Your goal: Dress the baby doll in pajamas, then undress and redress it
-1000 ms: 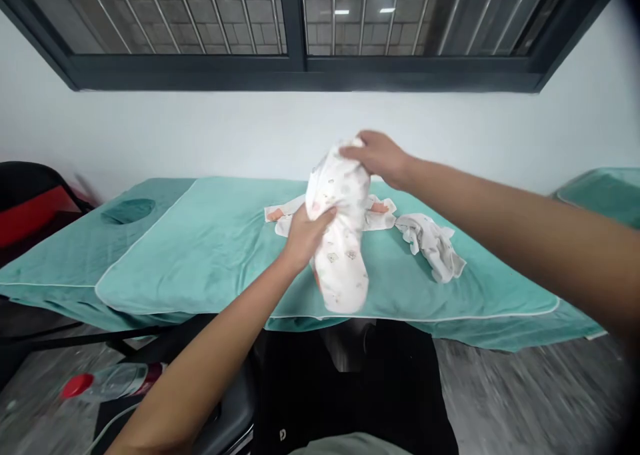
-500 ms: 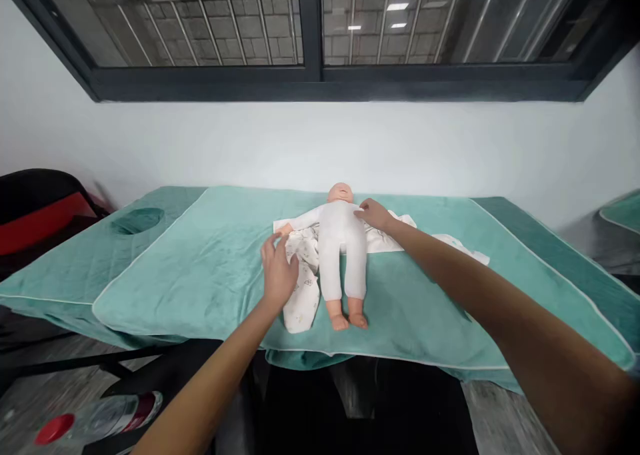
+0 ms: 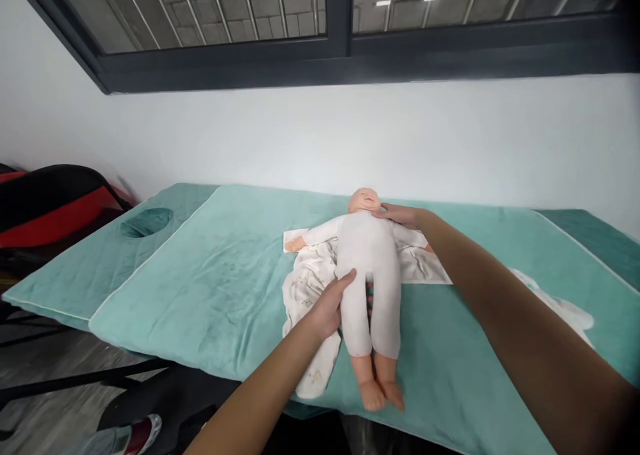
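Note:
A baby doll (image 3: pixel 369 245) in a white bodysuit lies on its back, arms spread and bare feet towards me. My left hand (image 3: pixel 330 308) grips its upper leg, thumb on top and the other fingers passing underneath; bits of them show between the legs. At the doll's neck and shoulder is my right hand (image 3: pixel 404 215), its fingertips partly hidden behind the neck. Crumpled beneath and beside the doll is a white patterned baby garment (image 3: pixel 313 278), with one part hanging down by the left leg. More pale cloth (image 3: pixel 425 266) extends under the doll's other arm.
The doll is on a padded table with a green cover (image 3: pixel 240 255) and a face hole (image 3: pixel 147 222) at its left end. Another white cloth (image 3: pixel 560 305) lies at right. Behind is a wall under a window (image 3: pixel 345 48). A red-black chair (image 3: pixel 65 205) stands left; a bottle (image 3: pixel 140 435) lies below.
My left hand has moved from the doll's hand to its upper leg and gripped it. My right hand has shifted up to the neck. The view has come closer and turned.

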{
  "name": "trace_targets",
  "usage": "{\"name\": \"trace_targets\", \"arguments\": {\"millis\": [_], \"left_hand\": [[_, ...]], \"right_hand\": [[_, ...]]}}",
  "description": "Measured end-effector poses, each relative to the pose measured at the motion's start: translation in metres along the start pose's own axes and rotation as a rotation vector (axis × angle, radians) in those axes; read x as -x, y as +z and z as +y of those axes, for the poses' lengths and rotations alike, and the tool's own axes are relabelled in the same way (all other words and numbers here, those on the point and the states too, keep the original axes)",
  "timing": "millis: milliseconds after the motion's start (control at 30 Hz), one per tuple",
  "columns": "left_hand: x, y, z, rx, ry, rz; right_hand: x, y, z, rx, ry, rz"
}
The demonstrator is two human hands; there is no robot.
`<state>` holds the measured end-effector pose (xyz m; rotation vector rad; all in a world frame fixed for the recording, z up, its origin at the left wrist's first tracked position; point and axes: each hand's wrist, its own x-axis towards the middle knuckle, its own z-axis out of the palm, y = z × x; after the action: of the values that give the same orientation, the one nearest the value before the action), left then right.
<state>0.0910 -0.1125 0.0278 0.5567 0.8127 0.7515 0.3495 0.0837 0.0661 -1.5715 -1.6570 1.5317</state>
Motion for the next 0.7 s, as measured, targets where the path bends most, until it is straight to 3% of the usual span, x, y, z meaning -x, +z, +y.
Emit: {"name": "trace_targets", "arguments": {"millis": [133,267,367,467,600,700], "left_hand": [[-0.004,0.004,0.028,0.082,0.010,-0.002],[0.004,-0.019,0.082,0.133,0.047,0.039],[0.017,-0.062,0.122,0.104,0.072,0.106],[0.032,-0.115,0.149,0.007,0.129,0.202],[0.042,-0.180,0.164,-0.118,0.147,0.277],[0.039,-0.215,0.166,-0.181,0.128,0.264]], "right_hand": [[-0.018,0.001,-0.031,-0.099,-0.110,-0.197],[-0.043,0.021,-0.090,-0.039,-0.229,-0.194],[-0.074,0.055,-0.131,0.011,-0.246,-0.124],[-0.111,0.100,-0.157,0.035,-0.290,-0.150],[-0.150,0.156,-0.172,0.095,-0.351,-0.159],[-0.167,0.177,-0.170,0.247,-0.369,-0.147]]}}
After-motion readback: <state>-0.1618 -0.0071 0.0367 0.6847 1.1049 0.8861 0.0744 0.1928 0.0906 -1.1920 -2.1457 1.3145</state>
